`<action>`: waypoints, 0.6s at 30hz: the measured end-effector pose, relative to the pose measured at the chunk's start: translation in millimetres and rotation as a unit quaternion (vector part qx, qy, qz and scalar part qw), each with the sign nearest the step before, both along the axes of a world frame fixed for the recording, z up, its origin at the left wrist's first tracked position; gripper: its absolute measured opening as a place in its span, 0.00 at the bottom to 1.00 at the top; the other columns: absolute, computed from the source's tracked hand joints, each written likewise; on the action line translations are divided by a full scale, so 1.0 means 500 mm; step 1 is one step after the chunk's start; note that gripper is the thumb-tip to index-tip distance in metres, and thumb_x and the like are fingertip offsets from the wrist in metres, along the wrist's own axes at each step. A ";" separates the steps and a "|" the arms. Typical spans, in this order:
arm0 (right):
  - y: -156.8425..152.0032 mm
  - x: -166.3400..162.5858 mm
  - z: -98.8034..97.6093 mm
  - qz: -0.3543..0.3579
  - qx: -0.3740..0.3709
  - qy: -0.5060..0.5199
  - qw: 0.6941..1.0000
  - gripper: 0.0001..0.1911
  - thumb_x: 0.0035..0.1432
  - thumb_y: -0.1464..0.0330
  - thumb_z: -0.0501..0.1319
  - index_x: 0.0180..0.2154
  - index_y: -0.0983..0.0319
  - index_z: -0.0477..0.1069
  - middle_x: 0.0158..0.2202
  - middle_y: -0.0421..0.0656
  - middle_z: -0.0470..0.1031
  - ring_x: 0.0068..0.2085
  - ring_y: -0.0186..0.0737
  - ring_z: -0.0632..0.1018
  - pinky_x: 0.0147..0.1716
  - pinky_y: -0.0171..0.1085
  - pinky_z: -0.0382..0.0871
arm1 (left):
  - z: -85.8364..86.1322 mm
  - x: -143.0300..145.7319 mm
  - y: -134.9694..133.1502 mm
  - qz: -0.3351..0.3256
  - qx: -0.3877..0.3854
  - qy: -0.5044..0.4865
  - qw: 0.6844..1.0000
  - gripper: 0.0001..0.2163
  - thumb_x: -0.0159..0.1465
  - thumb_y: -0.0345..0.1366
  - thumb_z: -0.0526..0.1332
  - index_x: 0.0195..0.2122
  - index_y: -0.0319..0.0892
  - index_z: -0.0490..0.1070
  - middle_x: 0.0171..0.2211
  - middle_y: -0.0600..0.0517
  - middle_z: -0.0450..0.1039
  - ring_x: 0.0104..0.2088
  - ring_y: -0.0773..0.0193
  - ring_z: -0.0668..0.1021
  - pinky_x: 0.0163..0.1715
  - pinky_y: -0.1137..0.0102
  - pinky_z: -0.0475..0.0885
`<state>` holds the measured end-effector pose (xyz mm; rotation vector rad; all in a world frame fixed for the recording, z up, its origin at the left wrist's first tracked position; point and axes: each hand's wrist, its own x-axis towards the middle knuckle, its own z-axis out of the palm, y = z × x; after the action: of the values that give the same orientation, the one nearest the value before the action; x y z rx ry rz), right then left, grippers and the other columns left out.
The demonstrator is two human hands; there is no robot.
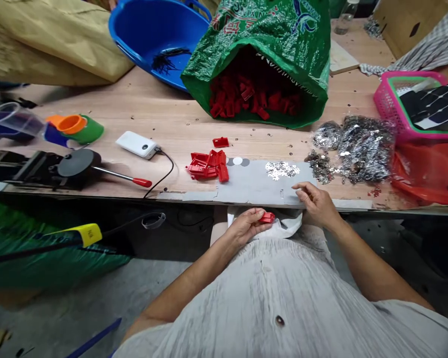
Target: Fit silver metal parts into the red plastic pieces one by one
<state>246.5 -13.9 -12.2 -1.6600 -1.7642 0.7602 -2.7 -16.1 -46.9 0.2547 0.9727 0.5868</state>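
Note:
My left hand (pixel 246 225) is closed on a small red plastic piece (pixel 268 217), held just below the table's front edge over a white cloth (pixel 287 226) in my lap. At the near edge of the grey mat (pixel 254 186) rests my right hand (pixel 315 201), its fingers curled; what they pinch, if anything, is too small to name. On that mat lies a little heap of shiny metal bits (pixel 281 170). A pile of red plastic pieces (pixel 208 165) sits at the mat's left corner, and one single red piece (pixel 220 142) lies further back.
A green sack (pixel 280 44) lies open, full of red pieces. Behind it is a blue basin (pixel 153 35). Bags of metal bits (pixel 354 146), a pink basket (pixel 420 107) and a red bag (pixel 429 174) are at right. A white power bank (pixel 137 144), stacked cups (pixel 74 128) and a hand press (pixel 74 166) stand at left.

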 end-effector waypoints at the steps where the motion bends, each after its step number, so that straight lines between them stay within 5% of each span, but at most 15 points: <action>1: -0.001 0.022 -0.006 -0.030 0.013 -0.019 0.999 0.14 0.66 0.59 0.56 0.46 0.60 0.74 0.31 0.42 0.77 0.30 0.40 0.75 0.32 0.37 0.65 | -0.013 0.001 0.002 0.012 -0.017 0.009 1.000 0.07 0.58 0.29 0.69 0.34 0.36 0.71 0.36 0.46 0.78 0.39 0.61 0.82 0.45 0.66 0.80; 6: 0.000 0.132 -0.033 -0.132 0.086 -0.164 0.974 0.11 0.62 0.66 0.57 0.43 0.61 0.73 0.42 0.50 0.78 0.44 0.50 0.77 0.42 0.43 0.68 | -0.060 0.004 0.016 0.061 -0.024 0.067 0.996 0.08 0.56 0.23 0.68 0.34 0.40 0.74 0.39 0.49 0.78 0.38 0.62 0.81 0.50 0.58 0.79; 10: 0.011 0.169 -0.041 -0.140 0.084 -0.225 0.961 0.11 0.62 0.67 0.57 0.44 0.60 0.74 0.42 0.50 0.78 0.43 0.50 0.76 0.42 0.44 0.67 | -0.066 0.001 0.016 0.008 0.021 0.112 0.993 0.13 0.52 0.30 0.73 0.39 0.41 0.77 0.47 0.46 0.77 0.41 0.60 0.81 0.48 0.61 0.78; 18: 0.020 0.163 -0.028 -0.107 0.035 -0.284 0.952 0.07 0.62 0.64 0.59 0.35 0.58 0.74 0.38 0.46 0.78 0.39 0.47 0.76 0.34 0.40 0.63 | 0.005 -0.042 0.015 -0.171 0.201 0.145 0.954 0.20 0.53 0.46 0.73 0.43 0.41 0.79 0.43 0.45 0.80 0.46 0.56 0.80 0.44 0.66 0.74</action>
<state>328.2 -4.0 -26.2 -2.1196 -1.8985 0.1157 -23.9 -8.5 -44.6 0.8763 1.0530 0.4292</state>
